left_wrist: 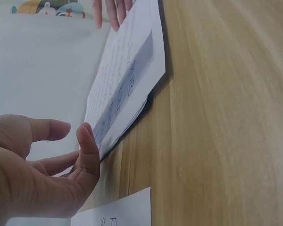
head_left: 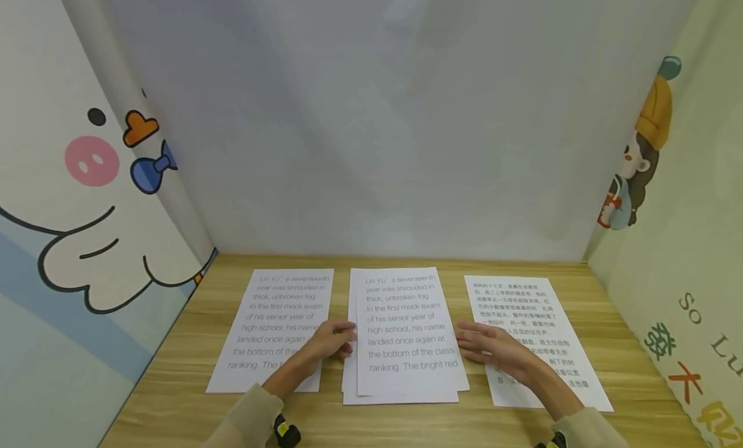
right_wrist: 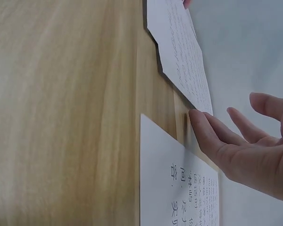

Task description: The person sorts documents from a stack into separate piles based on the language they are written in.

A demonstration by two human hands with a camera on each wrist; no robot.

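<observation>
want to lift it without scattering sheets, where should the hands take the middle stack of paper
Judging by its pose, take the middle stack at its two long side edges, from left and right. The left hand already touches the left edge, which lifts off the table; the right hand is beside the other.

Matt white paper sheets point(head_left: 406, 332) on smooth wood-grain table point(head_left: 627, 345).

Head camera looks down from above — wrist cameras skim low, sharing the middle stack point(head_left: 406, 335) edges.

hands point(head_left: 406, 348) flanking middle paper stack point(head_left: 406, 335)
</observation>
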